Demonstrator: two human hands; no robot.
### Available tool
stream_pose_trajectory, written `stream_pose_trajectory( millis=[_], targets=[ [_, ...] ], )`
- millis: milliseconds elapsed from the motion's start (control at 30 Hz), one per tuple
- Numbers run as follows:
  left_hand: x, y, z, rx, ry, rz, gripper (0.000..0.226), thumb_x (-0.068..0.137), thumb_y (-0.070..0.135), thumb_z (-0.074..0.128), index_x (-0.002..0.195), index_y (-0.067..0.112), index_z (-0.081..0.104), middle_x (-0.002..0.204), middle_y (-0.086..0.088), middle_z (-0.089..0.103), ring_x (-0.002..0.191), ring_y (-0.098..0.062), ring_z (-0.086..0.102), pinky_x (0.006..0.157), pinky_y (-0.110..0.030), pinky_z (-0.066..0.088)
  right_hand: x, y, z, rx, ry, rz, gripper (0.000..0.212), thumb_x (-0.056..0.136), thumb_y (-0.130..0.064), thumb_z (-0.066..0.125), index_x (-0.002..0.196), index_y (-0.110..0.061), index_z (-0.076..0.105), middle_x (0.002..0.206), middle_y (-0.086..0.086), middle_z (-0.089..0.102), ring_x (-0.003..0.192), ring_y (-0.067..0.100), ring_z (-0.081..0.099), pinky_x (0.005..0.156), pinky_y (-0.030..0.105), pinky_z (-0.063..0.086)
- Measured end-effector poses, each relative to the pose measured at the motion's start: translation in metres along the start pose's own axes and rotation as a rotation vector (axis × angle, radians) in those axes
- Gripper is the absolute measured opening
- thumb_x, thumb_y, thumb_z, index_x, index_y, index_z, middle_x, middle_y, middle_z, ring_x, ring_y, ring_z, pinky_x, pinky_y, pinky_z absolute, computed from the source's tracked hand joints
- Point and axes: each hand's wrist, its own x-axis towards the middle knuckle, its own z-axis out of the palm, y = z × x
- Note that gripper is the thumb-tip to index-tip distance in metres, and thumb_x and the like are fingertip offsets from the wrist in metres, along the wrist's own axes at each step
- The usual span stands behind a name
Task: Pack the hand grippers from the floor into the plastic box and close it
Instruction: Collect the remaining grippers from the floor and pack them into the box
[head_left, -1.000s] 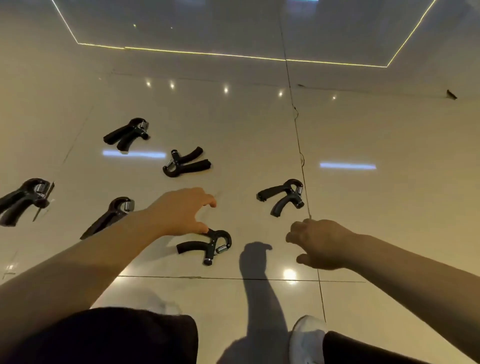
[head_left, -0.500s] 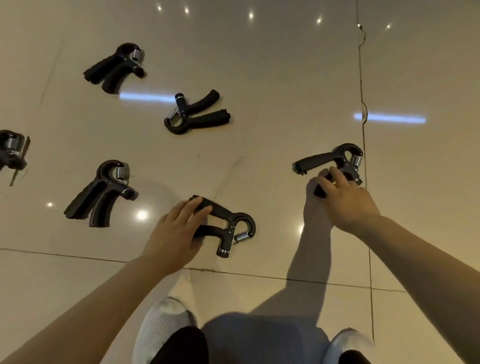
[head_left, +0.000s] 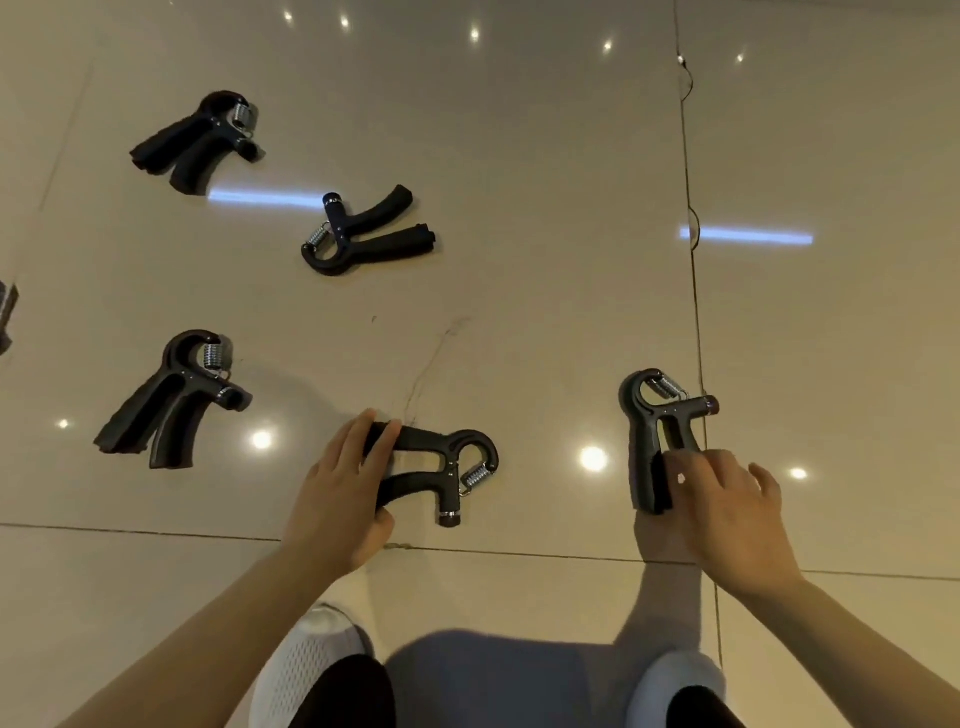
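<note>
Underfoot: glossy tiled floor (head_left: 519, 260), two white shoes (head_left: 306, 665). Left hand (head_left: 337, 499) clasping handles of near gripper (head_left: 441, 467), long axis left-right, spring end pointing right. Right hand (head_left: 727, 514) grasping handles of right gripper (head_left: 654, 431), upright axis, spring end pointing away. Three loose grippers (head_left: 176, 400) lying beyond, left.

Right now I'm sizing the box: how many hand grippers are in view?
5 whole: far left, middle, near left, one in the left hand, one under the right hand. A dark object cut off at the left edge may be a sixth.
</note>
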Motion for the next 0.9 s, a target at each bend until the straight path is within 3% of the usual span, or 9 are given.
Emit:
stream_pose_trajectory(
  millis=[33,100,167,233,333,500,700,900],
  targets=[
    [-0.003,0.0,0.002,0.003,0.004,0.0,0.099,0.054,0.016,0.081,0.138,0.014,0.028,0.142,-0.019,0.035,0.127,-0.041,0.038,0.092,-0.052,0.047,0.002,-0.005,-0.002,0.052,0.011,0.086,0.024,0.093,-0.033,0.043,0.109,-0.019,0.054,0.103,0.006,0.057,0.097,0.031,0.058,0.089,0.052,0.04],
    [-0.007,0.0,0.002,0.01,0.02,0.0,0.097,0.054,0.021,0.083,0.136,0.014,0.032,0.139,-0.019,0.039,0.121,-0.04,0.044,0.091,-0.052,0.048,0.011,-0.015,-0.008,0.086,-0.039,0.251,0.052,0.09,-0.057,0.038,0.122,-0.019,0.048,0.116,0.01,0.053,0.103,0.033,0.056,0.089,0.049,0.041],
    [-0.01,0.001,0.0,0.02,0.032,0.01,0.093,0.055,0.025,0.084,0.133,0.012,0.036,0.135,-0.018,0.042,0.116,-0.039,0.047,0.09,-0.053,0.048,0.021,-0.02,-0.012,-0.038,-0.175,0.341,0.085,0.075,-0.079,0.038,0.138,-0.023,0.03,0.128,0.01,0.046,0.112,0.034,0.052,0.089,0.045,0.042],
    [-0.015,0.004,-0.002,0.022,0.054,0.016,0.091,0.055,0.029,0.083,0.133,0.013,0.039,0.132,-0.018,0.044,0.114,-0.039,0.046,0.089,-0.055,0.047,0.023,-0.023,-0.011,-0.151,-0.264,0.335,0.102,0.067,-0.085,0.043,0.144,-0.027,0.01,0.128,0.008,0.046,0.115,0.032,0.051,0.089,0.042,0.042],
    [-0.023,0.013,-0.008,-0.074,0.133,0.02,0.089,0.053,0.033,0.074,0.132,0.017,0.037,0.128,-0.016,0.045,0.113,-0.038,0.044,0.093,-0.05,0.043,0.021,-0.022,-0.01,-0.115,-0.222,0.304,0.102,0.069,-0.071,0.057,0.145,-0.029,0.004,0.122,0.008,0.051,0.112,0.03,0.052,0.09,0.041,0.04],
    [-0.041,0.038,-0.011,-0.307,0.232,-0.044,0.076,0.06,0.039,0.058,0.129,0.017,0.038,0.124,-0.005,0.046,0.112,-0.025,0.042,0.097,-0.033,0.028,-0.005,-0.017,-0.012,0.106,-0.114,0.263,0.096,0.063,-0.053,0.067,0.142,-0.027,0.019,0.115,0.012,0.054,0.102,0.033,0.05,0.083,0.041,0.045],
    [-0.078,0.057,-0.004,-0.307,0.314,0.017,0.066,0.057,0.028,0.062,0.12,0.013,0.049,0.112,-0.005,0.052,0.102,-0.026,0.049,0.093,-0.043,0.041,-0.053,-0.033,-0.02,0.261,-0.047,0.139,0.095,0.056,-0.045,0.068,0.138,-0.031,0.023,0.106,0.009,0.061,0.094,0.031,0.054,0.077,0.042,0.05],
    [-0.13,0.07,-0.026,-0.229,0.188,0.135,0.075,0.06,0.042,0.057,0.131,0.03,0.035,0.126,0.002,0.037,0.12,-0.017,0.031,0.092,-0.034,0.042,-0.104,-0.064,-0.041,0.29,0.073,0.049,0.093,0.052,-0.05,0.062,0.136,-0.033,0.027,0.105,0.006,0.058,0.094,0.026,0.049,0.079,0.037,0.046]
  ],
)
